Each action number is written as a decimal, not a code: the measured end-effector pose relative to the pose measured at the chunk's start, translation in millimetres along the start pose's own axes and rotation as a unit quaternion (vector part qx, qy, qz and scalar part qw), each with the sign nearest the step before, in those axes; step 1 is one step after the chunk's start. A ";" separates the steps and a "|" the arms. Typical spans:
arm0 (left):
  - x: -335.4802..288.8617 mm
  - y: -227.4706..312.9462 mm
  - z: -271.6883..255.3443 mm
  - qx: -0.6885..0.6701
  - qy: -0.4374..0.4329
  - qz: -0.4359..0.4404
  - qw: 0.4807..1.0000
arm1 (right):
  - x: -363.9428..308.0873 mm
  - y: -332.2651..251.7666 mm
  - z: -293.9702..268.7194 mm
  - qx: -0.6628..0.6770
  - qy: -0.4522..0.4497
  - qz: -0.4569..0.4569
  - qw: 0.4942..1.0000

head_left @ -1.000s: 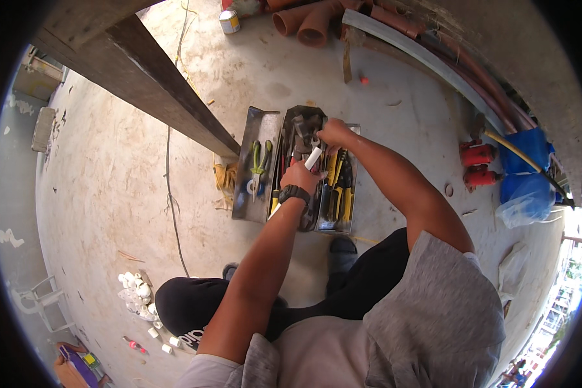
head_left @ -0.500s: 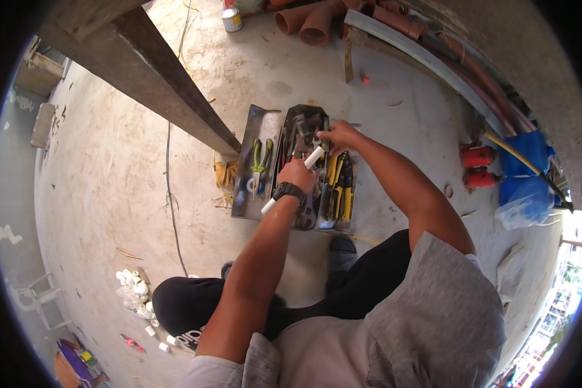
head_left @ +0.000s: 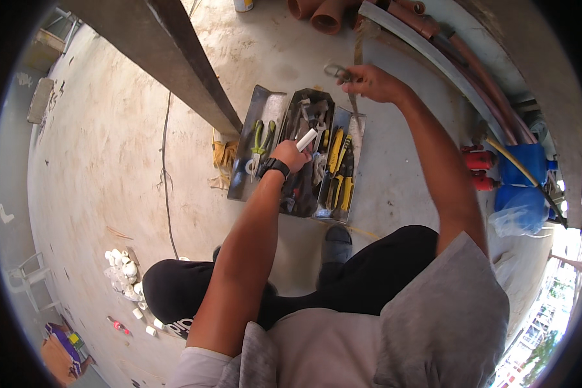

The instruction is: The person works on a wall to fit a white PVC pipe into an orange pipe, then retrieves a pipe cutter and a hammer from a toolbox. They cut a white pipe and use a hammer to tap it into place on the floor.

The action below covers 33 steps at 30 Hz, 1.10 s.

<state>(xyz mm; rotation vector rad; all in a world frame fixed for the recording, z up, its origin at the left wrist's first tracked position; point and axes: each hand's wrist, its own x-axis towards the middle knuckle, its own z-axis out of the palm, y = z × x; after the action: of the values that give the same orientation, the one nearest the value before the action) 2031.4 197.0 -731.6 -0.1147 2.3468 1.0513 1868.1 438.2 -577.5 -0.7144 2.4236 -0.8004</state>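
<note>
My left hand (head_left: 289, 156) is closed round a short white plastic pipe (head_left: 307, 140), whose end sticks up past my fingers over the open metal toolbox (head_left: 238, 186). Beyond the box's far right corner, my right hand (head_left: 376, 84) is raised and closed on a tool with a ring-shaped end (head_left: 336, 70); a narrow strip shows below the fingers, and blur hides its exact kind. Green-handled pliers (head_left: 258, 150) lie in the left tray. Yellow-and-black hand tools (head_left: 340, 169) fill the right tray. Wrenches (head_left: 318, 129) and other dark metal tools crowd the middle compartment.
A thick post (head_left: 168, 64) slants down left of the toolbox, with yellow gloves (head_left: 223, 158) by its foot. White pipe fittings (head_left: 124, 268) lie at the lower left. Brown pipes (head_left: 326, 19) are at the back, blue containers (head_left: 520, 165) and red tools (head_left: 478, 169) at right.
My right hand has lifted out of the toolbox, moving up and right with the ring-ended tool. My left hand still grips the white pipe, now a little farther left over the box.
</note>
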 end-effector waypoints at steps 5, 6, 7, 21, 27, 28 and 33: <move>2.7 -1.5 -5.2 0.013 0.003 0.017 1.000 | -53.7 -55.4 75.6 -0.406 -0.122 -0.209 0.881; 3.4 2.3 -6.6 0.024 0.001 0.014 1.000 | -69.1 -55.3 94.1 -0.442 -0.142 -0.226 0.856; 6.0 4.2 -7.3 0.038 -0.001 0.014 0.999 | -83.7 -54.0 107.8 -0.450 -0.119 -0.252 0.848; 34.4 0.5 -11.2 0.114 0.012 0.070 0.991 | -105.8 4.8 233.7 -0.405 -0.022 -0.351 0.844; 33.3 11.1 -10.7 0.136 0.036 0.077 0.987 | -121.3 6.1 238.8 -0.352 0.054 -0.417 0.836; 31.9 12.6 -9.7 0.137 0.034 0.077 0.987 | -127.7 3.9 245.4 -0.339 0.047 -0.420 0.841; 33.4 6.8 -12.7 0.098 0.016 0.075 0.992 | -129.9 1.0 249.0 -0.346 0.044 -0.396 0.849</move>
<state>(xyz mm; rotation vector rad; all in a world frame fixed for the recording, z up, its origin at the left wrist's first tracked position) 1995.5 197.5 -737.8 0.1220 2.5051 0.8877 2110.1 419.9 -718.8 -2.0770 2.4546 -0.1586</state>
